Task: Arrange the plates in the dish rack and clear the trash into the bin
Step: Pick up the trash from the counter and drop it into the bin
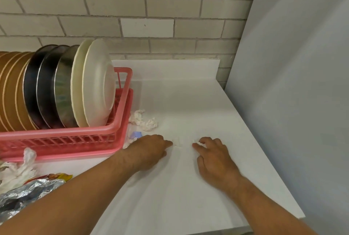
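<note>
1. On the white counter (188,93), below a pale brick wall (151,7), a pink dish rack (66,140) is set at the left of the view.
2. Plates are stood on edge in the rack in one row: brown plates (11,91) at the left, dark metal plates (45,87) in the middle, and two cream plates (98,83) at the right end.
3. The left hand (151,151) is laid palm down just off the rack's near right corner. Its forefinger is stretched out to a small heap of white crumbs (178,142), and nothing is seen gripped in it.
4. The right hand (217,161) is set palm down with its fingers bent and spread. Its thumb and forefinger are close about a white bit (196,141); whether that bit is pinched cannot be told.
5. The crumbs are found between the two hands.
6. A crumpled tissue (143,120) is seen against the rack's right side, with a pale blue scrap (137,135) just nearer, beside the left hand.
7. At the lower left, crumpled white paper (18,168), a foil wrapper (28,191) and a yellow-and-red packet (58,176) are heaped. The packet's print is too blurred to be read.
</note>
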`<state>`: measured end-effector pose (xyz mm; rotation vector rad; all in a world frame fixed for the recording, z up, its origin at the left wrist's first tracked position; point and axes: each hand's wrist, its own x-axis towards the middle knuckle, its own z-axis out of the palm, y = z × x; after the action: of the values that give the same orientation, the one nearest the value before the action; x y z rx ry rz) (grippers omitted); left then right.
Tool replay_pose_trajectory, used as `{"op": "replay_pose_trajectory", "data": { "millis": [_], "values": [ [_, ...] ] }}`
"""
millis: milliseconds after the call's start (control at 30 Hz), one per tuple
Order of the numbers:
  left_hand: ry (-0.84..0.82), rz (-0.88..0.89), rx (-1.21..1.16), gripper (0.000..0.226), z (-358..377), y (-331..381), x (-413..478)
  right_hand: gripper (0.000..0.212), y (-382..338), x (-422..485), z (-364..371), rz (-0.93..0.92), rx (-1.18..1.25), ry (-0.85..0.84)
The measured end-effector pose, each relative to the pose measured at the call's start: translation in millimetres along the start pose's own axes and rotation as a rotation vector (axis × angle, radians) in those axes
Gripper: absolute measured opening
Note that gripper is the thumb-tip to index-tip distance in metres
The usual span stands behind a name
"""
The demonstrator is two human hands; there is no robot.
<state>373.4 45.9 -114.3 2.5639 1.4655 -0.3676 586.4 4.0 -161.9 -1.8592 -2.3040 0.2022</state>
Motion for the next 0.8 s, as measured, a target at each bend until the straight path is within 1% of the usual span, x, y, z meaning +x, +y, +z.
{"op": "replay_pose_trajectory", "data": {
  "millis": [33, 100, 133, 200, 233, 267, 333, 433, 467, 533, 600, 667, 700, 767, 800],
  "values": [
    [0.034, 0.003, 0.038, 0.031, 0.5, 0.4, 1.9, 0.058, -0.9, -1.7, -2.4, -0.009, -0.026, 0.007],
    [0.108, -0.006, 0.066, 0.024, 0.9, 1.6, 5.4, 0.051, 2.1, 1.3, -2.7, 0.043, -0.010, 0.022],
    [0.158, -0.016, 0.008, 0.021, 1.4, 0.8, 7.9, 0.046, 4.0, 5.1, -2.5, 0.078, 0.007, 0.014],
    [0.252, -0.029, -0.216, 0.018, -2.7, -1.4, 10.0, 0.042, 5.9, 13.0, -3.1, 0.135, 0.042, -0.013],
    [0.292, -0.030, -0.286, 0.019, -5.6, -1.5, 9.3, 0.040, 6.8, 16.2, -3.6, 0.157, 0.062, -0.021],
    [0.324, -0.045, -0.322, 0.023, -7.7, -1.1, 8.7, 0.036, 7.5, 18.5, -4.3, 0.173, 0.085, -0.012],
    [0.389, -0.121, -0.367, 0.038, -8.5, 1.0, 5.8, 0.029, 6.9, 22.1, -5.9, 0.181, 0.103, 0.015],
    [0.450, -0.226, -0.396, 0.058, -6.4, 0.0, 2.9, 0.026, 3.6, 28.6, -13.1, 0.202, 0.160, 0.005],
    [0.462, -0.232, -0.394, 0.060, -5.1, -2.1, 2.9, 0.026, 2.2, 30.3, -16.4, 0.211, 0.204, 0.004],
    [0.458, -0.238, -0.409, 0.053, -6.2, -6.0, 3.6, 0.027, -1.2, 32.4, -21.8, 0.227, 0.299, 0.012],
    [0.407, -0.254, -0.493, 0.041, -5.9, -9.6, 5.7, 0.028, -5.3, 34.7, -23.4, 0.215, 0.338, 0.059],
    [0.319, -0.272, -0.566, 0.023, -2.3, -11.9, 8.2, 0.024, -10.0, 39.2, -24.4, 0.229, 0.398, 0.102],
    [0.273, -0.272, -0.555, 0.014, -2.0, -11.4, 8.2, 0.022, -12.4, 42.1, -25.5, 0.243, 0.447, 0.106],
    [0.270, -0.244, -0.478, 0.013, -3.2, -9.5, 9.6, 0.013, -14.9, 46.0, -25.6, 0.248, 0.492, 0.075],
    [0.289, -0.241, -0.425, 0.018, -3.9, -9.1, 11.7, 0.009, -15.2, 46.7, -25.0, 0.236, 0.486, 0.057]
  ]
}}
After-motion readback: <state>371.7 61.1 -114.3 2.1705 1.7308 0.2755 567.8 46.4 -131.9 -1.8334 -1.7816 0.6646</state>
